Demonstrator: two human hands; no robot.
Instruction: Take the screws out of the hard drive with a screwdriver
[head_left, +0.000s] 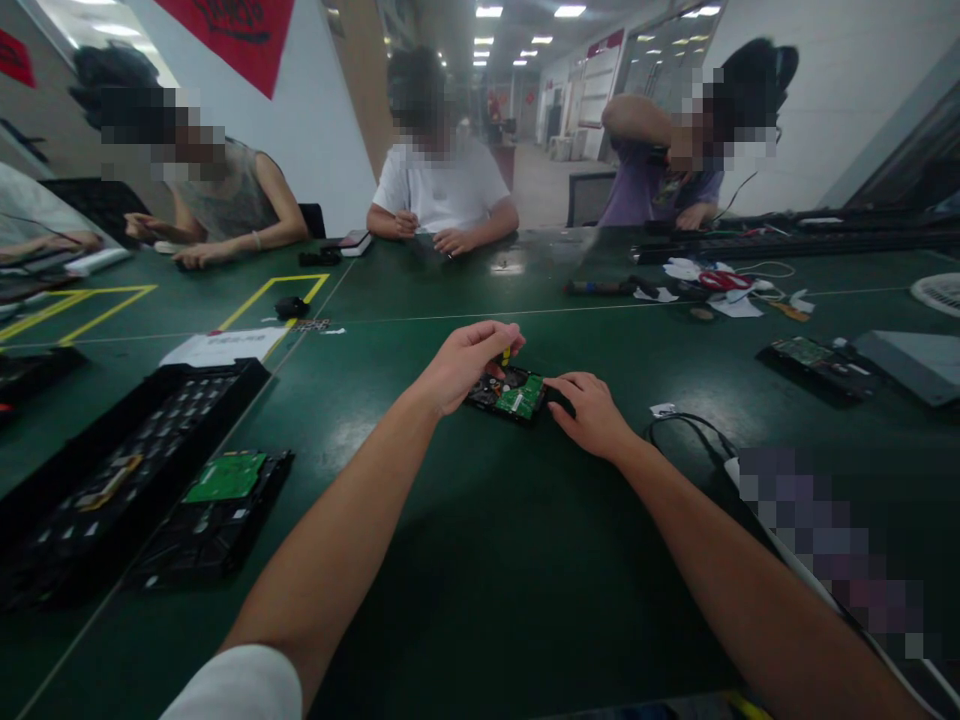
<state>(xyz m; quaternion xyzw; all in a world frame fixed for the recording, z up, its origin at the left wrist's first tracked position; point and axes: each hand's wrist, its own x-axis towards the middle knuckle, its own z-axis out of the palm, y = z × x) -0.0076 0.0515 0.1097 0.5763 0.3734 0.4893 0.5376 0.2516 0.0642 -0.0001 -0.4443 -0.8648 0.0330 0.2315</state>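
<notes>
Currently pinching a yellow tool (506, 356) in the left hand (469, 365), with fingers closed round it, over the drive (484, 396). Touching the drive's right edge with the right hand (592, 412), thumb and forefinger apart. Lying flat on the table (487, 560), between both hands, with green board (523, 396) upward. Also showing, at left, a black tray (244, 378) and, just beside it, a second drive (225, 478); at right, a third drive (810, 355) near a grey box (919, 362). Facing several people (442, 190) across the table.
</notes>
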